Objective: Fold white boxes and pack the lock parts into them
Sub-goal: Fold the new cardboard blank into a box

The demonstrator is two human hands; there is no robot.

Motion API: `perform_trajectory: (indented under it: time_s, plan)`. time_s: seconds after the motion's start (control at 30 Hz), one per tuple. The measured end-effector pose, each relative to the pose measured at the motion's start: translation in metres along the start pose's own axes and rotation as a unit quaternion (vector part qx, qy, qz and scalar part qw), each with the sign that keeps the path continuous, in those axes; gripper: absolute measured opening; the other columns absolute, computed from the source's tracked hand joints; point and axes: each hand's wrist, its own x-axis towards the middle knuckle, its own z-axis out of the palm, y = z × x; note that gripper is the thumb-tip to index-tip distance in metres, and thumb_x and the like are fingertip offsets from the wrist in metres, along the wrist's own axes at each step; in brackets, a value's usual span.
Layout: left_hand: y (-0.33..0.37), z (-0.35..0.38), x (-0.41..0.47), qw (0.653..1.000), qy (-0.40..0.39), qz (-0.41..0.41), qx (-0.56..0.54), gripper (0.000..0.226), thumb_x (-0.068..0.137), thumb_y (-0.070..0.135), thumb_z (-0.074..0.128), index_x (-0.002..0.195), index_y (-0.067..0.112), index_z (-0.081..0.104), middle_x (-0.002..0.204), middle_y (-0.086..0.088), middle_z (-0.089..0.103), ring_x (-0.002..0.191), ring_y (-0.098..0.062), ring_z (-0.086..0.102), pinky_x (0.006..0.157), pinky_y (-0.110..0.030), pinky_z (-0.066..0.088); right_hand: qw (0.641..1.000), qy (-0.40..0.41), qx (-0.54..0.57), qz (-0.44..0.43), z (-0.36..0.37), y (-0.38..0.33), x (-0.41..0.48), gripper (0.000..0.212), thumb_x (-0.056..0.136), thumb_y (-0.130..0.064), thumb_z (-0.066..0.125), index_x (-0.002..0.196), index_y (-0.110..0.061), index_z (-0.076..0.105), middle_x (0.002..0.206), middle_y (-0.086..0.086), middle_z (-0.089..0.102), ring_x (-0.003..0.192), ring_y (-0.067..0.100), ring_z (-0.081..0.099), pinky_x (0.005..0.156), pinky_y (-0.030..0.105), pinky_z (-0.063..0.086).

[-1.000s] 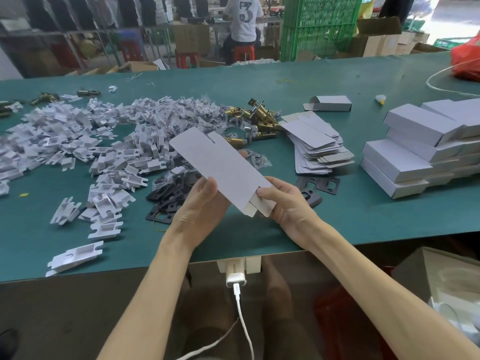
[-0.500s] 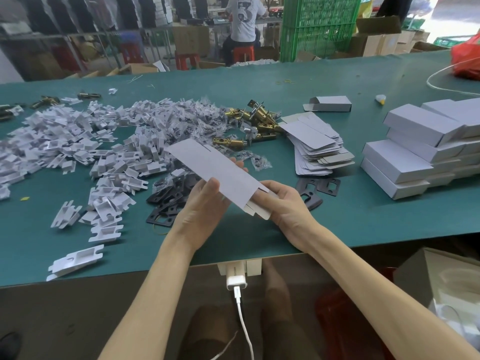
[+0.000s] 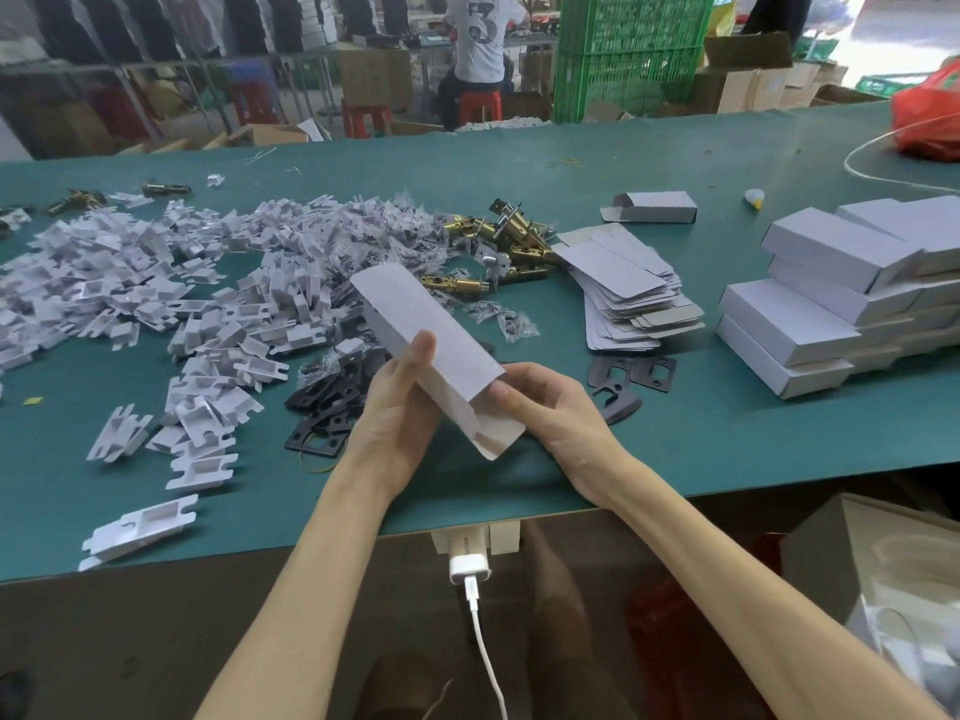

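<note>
Item, nearest: left hand [image 3: 400, 407] and right hand [image 3: 550, 407], both above the near edge of the green worktop [image 3: 675, 444], together holding one white box [image 3: 431, 324].

Left hand: thumb laid on the upper panel, remaining fingers curled beneath the box's left side, mostly hidden.

Right hand: fingers curled round the near right corner, thumb tip pressed at the edge of the upper panel, just beside the unfolded end flap [image 3: 501, 439].

Box: partly opened into a sleeve. Its long axis ran from near right to far left, the near end low between the hands, the far end raised over the parts. The open flap lay at the near end, closer to the right hand, so the tuck likely fell to that hand while the left steadied.

Item, under the box: black plates [image 3: 332, 407].

Item, left: heap of white plastic inserts [image 3: 156, 283].

Item, beyond the box: brass latch parts [image 3: 519, 241]; to their right, flat blanks [image 3: 623, 288].

Item, far right: closed boxes [image 3: 831, 298], stacked.
</note>
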Motion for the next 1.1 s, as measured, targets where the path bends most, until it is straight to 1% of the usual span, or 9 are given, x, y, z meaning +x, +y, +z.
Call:
perform_trajectory:
  time_s: [0.1,0.17,0.27,0.4,0.47,0.57,0.8,0.97,1.1]
  plan:
    - [-0.002,0.001,0.002,0.999,0.050,-0.006,-0.016,0.092,0.059,0.057,0.095,0.130,0.009,0.061,0.111,-0.008,0.072,0.107,-0.024,0.068,0.106,-0.044,0.053,1.000,0.005,0.001,-0.002,0.000,0.002,0.001,0.040,0.089,-0.051,0.070,0.115,-0.021,0.073,0.115,0.004,0.075,0.107,0.027,0.069,0.097,0.038,0.053]
    - [-0.005,0.001,0.004,0.997,0.078,0.001,-0.006,0.066,0.077,0.044,0.089,0.128,0.011,0.063,0.109,-0.007,0.073,0.103,-0.022,0.070,0.096,-0.039,0.059,1.000,-0.004,0.025,-0.001,0.000,0.002,0.002,0.049,0.090,-0.057,0.066,0.117,-0.016,0.072,0.119,0.008,0.073,0.108,0.035,0.068,0.099,0.046,0.053]
    - [-0.008,0.001,0.005,0.994,0.103,0.008,0.021,0.035,0.095,0.026,0.071,0.125,0.010,0.065,0.108,-0.008,0.075,0.100,-0.023,0.072,0.089,-0.037,0.062,0.999,-0.022,0.031,-0.003,0.001,-0.001,0.000,0.053,0.092,-0.060,0.060,0.120,-0.016,0.070,0.115,0.004,0.073,0.103,0.020,0.069,0.089,0.033,0.055]
    - [-0.010,0.002,0.005,0.994,0.099,-0.003,0.050,0.032,0.098,0.020,0.067,0.128,0.007,0.066,0.119,-0.015,0.075,0.105,-0.027,0.073,0.094,-0.041,0.061,0.995,0.022,-0.096,-0.015,0.004,0.002,0.000,0.034,0.096,-0.044,0.067,0.116,-0.017,0.067,0.102,0.000,0.074,0.087,0.009,0.066,0.078,0.027,0.052]
    - [-0.011,0.003,0.005,0.992,0.109,-0.011,0.057,0.026,0.098,0.017,0.067,0.123,0.007,0.069,0.116,-0.015,0.077,0.101,-0.028,0.074,0.090,-0.039,0.063,0.996,0.034,-0.084,0.001,0.005,0.001,0.001,0.027,0.098,-0.031,0.066,0.114,-0.009,0.067,0.104,0.009,0.075,0.088,0.017,0.067,0.080,0.035,0.054]
    - [-0.011,0.004,0.004,0.991,0.118,-0.026,0.057,0.025,0.098,0.017,0.068,0.121,0.006,0.069,0.114,-0.016,0.077,0.100,-0.029,0.075,0.086,-0.039,0.063,0.998,0.026,-0.057,0.020,0.004,-0.001,-0.001,0.021,0.100,-0.023,0.064,0.109,-0.004,0.067,0.096,0.008,0.075,0.082,0.018,0.068,0.068,0.028,0.054]
    - [-0.010,0.004,0.003,0.992,0.108,-0.048,0.053,0.033,0.099,0.023,0.067,0.126,0.005,0.068,0.116,-0.017,0.077,0.100,-0.031,0.076,0.081,-0.038,0.064,0.996,0.061,-0.057,0.012,0.005,-0.005,-0.002,0.048,0.107,-0.032,0.049,0.093,0.013,0.061,0.082,0.013,0.063,0.075,0.026,0.056,0.072,0.041,0.042]
    - [-0.010,0.007,0.004,0.992,0.105,-0.048,0.047,0.034,0.102,0.038,0.062,0.120,0.010,0.070,0.114,-0.012,0.078,0.100,-0.026,0.077,0.081,-0.035,0.064,0.995,0.069,-0.064,0.018,0.004,-0.005,-0.003,0.045,0.107,-0.030,0.050,0.089,0.009,0.063,0.079,0.008,0.065,0.073,0.023,0.056,0.071,0.040,0.041]
    - [-0.010,0.005,0.004,0.992,0.112,-0.057,0.030,0.030,0.103,0.033,0.061,0.121,0.010,0.069,0.114,-0.013,0.078,0.100,-0.028,0.077,0.079,-0.036,0.064,0.995,0.064,-0.068,0.019,0.005,-0.005,-0.003,0.043,0.106,-0.034,0.052,0.093,0.002,0.069,0.081,0.005,0.070,0.074,0.019,0.062,0.070,0.037,0.048]
